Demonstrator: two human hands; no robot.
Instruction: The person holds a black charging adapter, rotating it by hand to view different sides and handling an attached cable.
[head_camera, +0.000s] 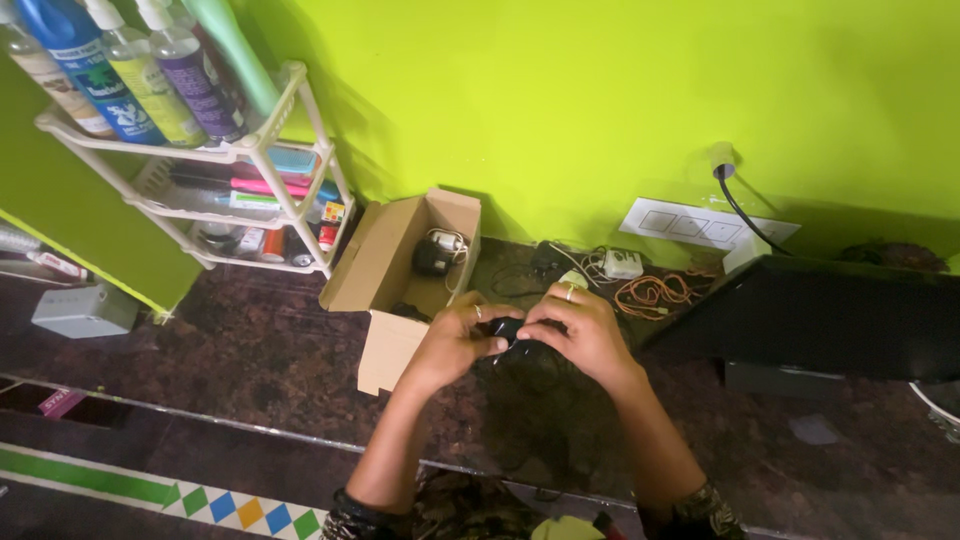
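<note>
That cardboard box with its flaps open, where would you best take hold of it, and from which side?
Probably by a side wall of the cardboard box, coming from above. It stands with its mouth up and flaps spread, so the wall's top edge is free to pinch, fingers inside and thumb outside. The left hand and right hand are busy with a small black thing beside it.

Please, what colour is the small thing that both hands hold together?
Black. The small object between the left hand and right hand shows best in the head view.
</note>
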